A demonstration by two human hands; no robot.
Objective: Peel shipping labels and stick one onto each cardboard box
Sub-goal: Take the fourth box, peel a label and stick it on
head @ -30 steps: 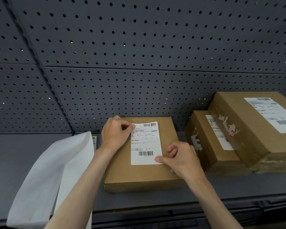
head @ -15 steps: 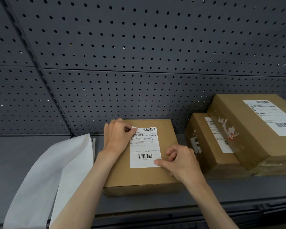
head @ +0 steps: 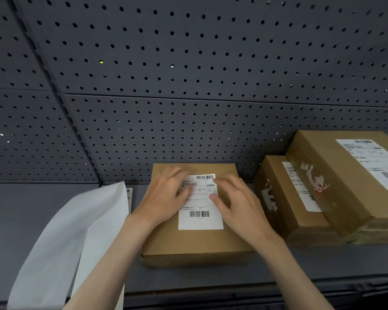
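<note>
Both hands press flat, fingers spread wide (no grip on anything): left hand (head: 166, 195) and right hand (head: 235, 202) on the shipping label (head: 201, 217) atop the cardboard box (head: 195, 247), shelf (head: 27, 209) centre, labelled boxes (head: 336, 193) at three o'clock.

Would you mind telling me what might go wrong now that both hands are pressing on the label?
1. The left hand and right hand press only the upper label; its lower part may stay loose or trap a bubble.
2. The backing paper overhangs the shelf edge and might slide off.
</note>
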